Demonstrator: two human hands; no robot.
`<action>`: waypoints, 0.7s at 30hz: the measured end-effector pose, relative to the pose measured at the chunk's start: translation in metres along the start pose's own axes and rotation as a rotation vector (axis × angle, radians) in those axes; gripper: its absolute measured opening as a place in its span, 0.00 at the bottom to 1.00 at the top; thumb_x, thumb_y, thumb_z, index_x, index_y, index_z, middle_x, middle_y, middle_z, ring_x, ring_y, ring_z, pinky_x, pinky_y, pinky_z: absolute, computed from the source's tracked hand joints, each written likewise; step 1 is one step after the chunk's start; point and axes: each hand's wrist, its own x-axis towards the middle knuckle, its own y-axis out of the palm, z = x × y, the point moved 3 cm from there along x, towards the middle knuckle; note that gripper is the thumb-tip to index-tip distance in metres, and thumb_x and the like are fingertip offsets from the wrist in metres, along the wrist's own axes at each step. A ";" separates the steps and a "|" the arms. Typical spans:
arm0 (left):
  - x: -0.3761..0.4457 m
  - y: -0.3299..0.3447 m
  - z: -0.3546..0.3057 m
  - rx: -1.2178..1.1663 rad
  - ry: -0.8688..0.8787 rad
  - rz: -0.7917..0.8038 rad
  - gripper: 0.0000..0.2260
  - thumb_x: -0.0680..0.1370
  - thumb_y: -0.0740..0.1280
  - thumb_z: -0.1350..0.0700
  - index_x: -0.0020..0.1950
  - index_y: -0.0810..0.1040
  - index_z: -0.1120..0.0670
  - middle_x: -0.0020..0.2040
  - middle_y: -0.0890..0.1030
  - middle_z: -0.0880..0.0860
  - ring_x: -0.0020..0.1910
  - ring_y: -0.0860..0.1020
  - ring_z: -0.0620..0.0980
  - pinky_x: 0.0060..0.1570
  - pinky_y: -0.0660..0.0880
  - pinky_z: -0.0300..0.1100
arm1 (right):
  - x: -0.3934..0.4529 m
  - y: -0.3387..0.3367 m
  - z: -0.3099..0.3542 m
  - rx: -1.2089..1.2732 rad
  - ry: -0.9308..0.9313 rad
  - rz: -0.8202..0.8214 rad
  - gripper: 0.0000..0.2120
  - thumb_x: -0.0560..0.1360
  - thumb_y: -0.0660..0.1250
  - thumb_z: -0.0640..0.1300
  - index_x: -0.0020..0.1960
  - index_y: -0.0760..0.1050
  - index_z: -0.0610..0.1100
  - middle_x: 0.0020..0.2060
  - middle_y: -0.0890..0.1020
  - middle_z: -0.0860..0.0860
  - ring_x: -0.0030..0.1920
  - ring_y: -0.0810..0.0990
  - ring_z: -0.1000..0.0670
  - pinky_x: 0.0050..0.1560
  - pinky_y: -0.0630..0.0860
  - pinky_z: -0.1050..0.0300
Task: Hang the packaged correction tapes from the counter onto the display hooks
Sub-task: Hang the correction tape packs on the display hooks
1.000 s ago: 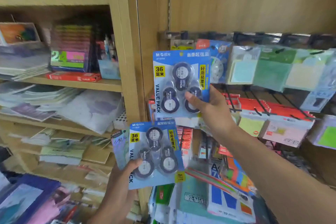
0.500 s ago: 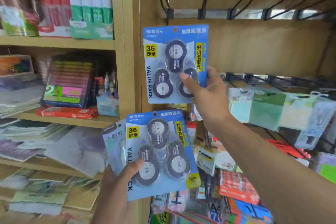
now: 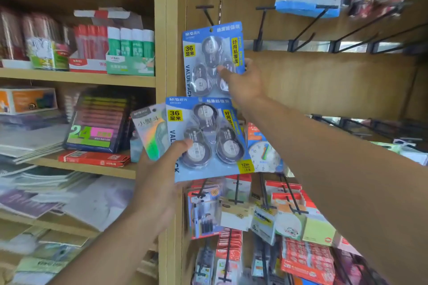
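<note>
One pack [image 3: 212,58] half-hidden behind another [image 3: 208,139]

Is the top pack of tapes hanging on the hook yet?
Not yet. The right hand holds the upper pack just below the empty hook; its hole shows no hook through it.

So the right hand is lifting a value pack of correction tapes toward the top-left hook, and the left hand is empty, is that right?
Not quite. The head view shows the left hand gripping a second blue value pack, with another small package behind it. The right hand does hold a value pack up near the top-left hook.
</note>
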 end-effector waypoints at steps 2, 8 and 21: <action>-0.006 0.001 -0.004 0.091 0.064 0.025 0.12 0.76 0.71 0.63 0.55 0.83 0.48 0.43 0.87 0.46 0.35 0.85 0.42 0.29 0.79 0.36 | 0.003 0.002 0.001 -0.010 0.027 -0.015 0.11 0.77 0.74 0.47 0.52 0.73 0.48 0.41 0.81 0.55 0.38 0.79 0.55 0.39 0.75 0.61; 0.000 0.002 -0.013 0.145 0.057 -0.017 0.13 0.76 0.72 0.62 0.56 0.82 0.47 0.44 0.87 0.46 0.36 0.85 0.41 0.29 0.79 0.37 | 0.009 0.004 -0.003 -0.019 0.053 -0.017 0.12 0.76 0.74 0.48 0.55 0.76 0.46 0.45 0.84 0.52 0.39 0.81 0.52 0.44 0.79 0.57; 0.002 -0.006 -0.015 0.113 0.106 0.006 0.11 0.76 0.70 0.64 0.51 0.82 0.48 0.44 0.87 0.46 0.38 0.85 0.43 0.39 0.79 0.42 | 0.020 -0.003 -0.010 -0.044 0.051 0.044 0.12 0.78 0.71 0.47 0.60 0.79 0.44 0.42 0.83 0.52 0.37 0.80 0.56 0.32 0.76 0.68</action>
